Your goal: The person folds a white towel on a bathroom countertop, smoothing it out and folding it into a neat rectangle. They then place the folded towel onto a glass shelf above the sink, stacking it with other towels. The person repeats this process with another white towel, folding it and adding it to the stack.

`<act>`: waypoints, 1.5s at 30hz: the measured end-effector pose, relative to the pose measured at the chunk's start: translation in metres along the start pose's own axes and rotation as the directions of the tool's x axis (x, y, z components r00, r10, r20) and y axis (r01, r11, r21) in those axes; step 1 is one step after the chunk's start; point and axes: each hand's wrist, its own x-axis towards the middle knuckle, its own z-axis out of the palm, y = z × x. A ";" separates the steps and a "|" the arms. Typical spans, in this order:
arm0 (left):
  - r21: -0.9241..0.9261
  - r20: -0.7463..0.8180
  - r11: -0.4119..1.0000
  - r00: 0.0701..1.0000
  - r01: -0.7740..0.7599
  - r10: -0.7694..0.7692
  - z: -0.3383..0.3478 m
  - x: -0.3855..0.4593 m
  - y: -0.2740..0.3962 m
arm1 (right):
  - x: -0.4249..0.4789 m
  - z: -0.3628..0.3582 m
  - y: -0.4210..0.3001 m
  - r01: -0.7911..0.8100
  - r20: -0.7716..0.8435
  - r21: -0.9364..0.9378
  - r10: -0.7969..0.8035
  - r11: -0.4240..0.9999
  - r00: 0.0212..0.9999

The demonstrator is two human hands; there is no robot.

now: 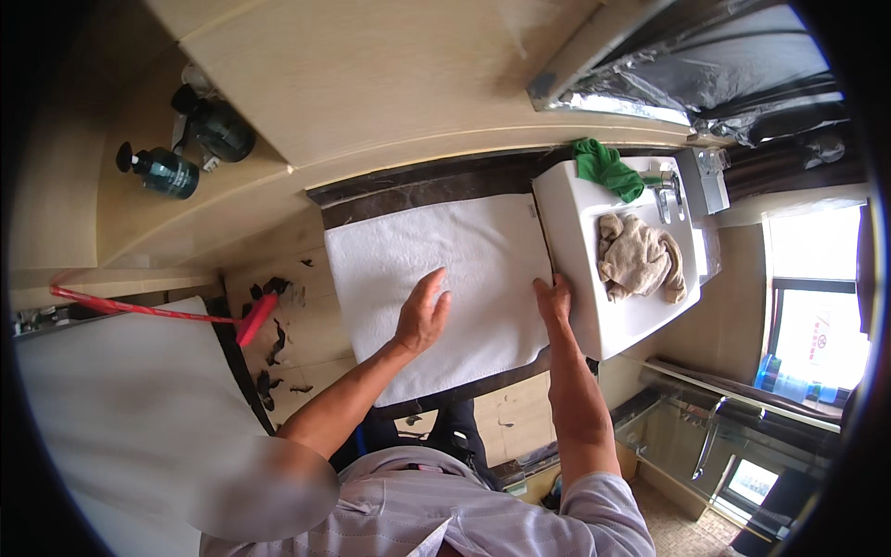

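A white towel or mat (pixel 445 244) lies spread on a dark stone counter (pixel 424 182), with a small tag at its far right corner. My left hand (pixel 423 313) is over the towel's middle, thumb apart from the fingers and nothing held; contact is hard to judge. At the towel's right edge is my right hand (pixel 555 299), beside the white washbasin (pixel 567 209); whether its fingers pinch the edge is unclear. A crumpled beige cloth (pixel 639 256) rests in the basin. Over the basin's far rim drapes a green cloth (pixel 607 170), next to the chrome faucet (pixel 665 188).
Pump bottles (pixel 167 173) stand on a ledge at upper left. A red-handled broom or squeegee (pixel 167 310) leans there, near dark scraps (pixel 276 341) on the tiled floor. A glass panel with a metal handle (pixel 708 438) is at lower right.
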 end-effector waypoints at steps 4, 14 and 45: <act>-0.656 0.288 0.553 0.848 0.513 -0.445 -0.042 0.004 -0.030 | -0.016 -0.007 -0.026 0.162 -0.137 -0.155 -0.184 0.974 0.973; -0.851 0.478 0.042 0.806 0.523 -0.349 -0.053 0.013 -0.058 | -0.192 0.056 -0.132 0.610 0.478 -0.105 -0.498 0.785 0.723; -0.783 0.303 0.299 0.754 0.546 -0.584 -0.099 0.028 -0.055 | -0.231 0.038 0.012 0.291 0.327 -0.100 -0.244 0.952 0.913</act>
